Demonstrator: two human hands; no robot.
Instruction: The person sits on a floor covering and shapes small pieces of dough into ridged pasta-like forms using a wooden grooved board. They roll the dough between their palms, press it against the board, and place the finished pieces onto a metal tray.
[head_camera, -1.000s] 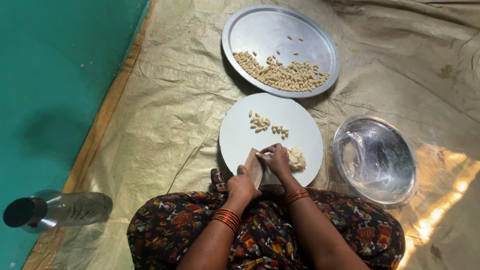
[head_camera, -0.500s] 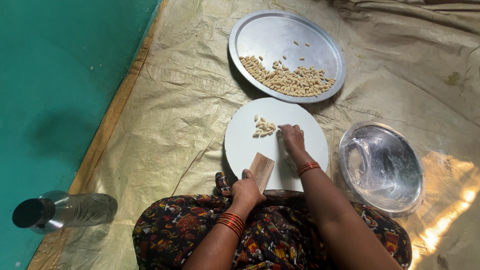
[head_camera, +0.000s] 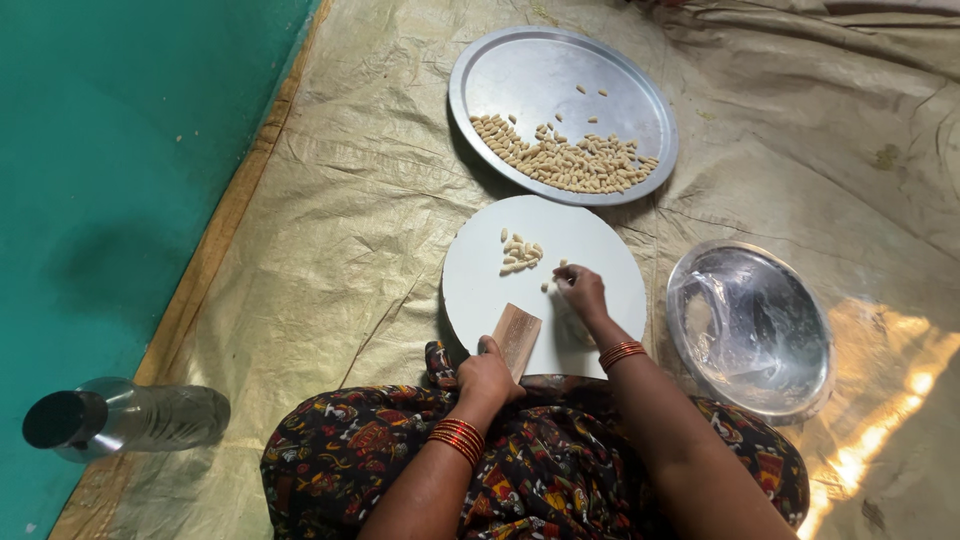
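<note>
Since a moment ago the right hand (head_camera: 583, 292) has drawn back a little from the heap of pieces (head_camera: 520, 253) toward the middle of the board (head_camera: 600, 260), while the left hand (head_camera: 487, 375) has kept its place at the near edge. Right fingers are curled loosely, tips down on the board beside a few stray pieces (head_camera: 553, 279); whether they pinch one I cannot tell. Left fingers are wrapped round the lower end of a paddle (head_camera: 517, 335), which slants up off the board's near rim.

That paddle is a small flat slab of pale brown wood, rectangular, with fine ridges along its face. Round, white and smooth, the board lies on a crinkled tan sheet (head_camera: 330, 230). Each piece is small, cream-coloured and oblong, like a shell.

Beyond the board sits a round steel tray (head_camera: 540, 80), dull and shiny by turns, with many more pieces along its near side. On the right stands a steel plate (head_camera: 800, 370) lined with clear film. A clear bottle (head_camera: 130, 418) lies at left on the teal floor (head_camera: 110, 150).
</note>
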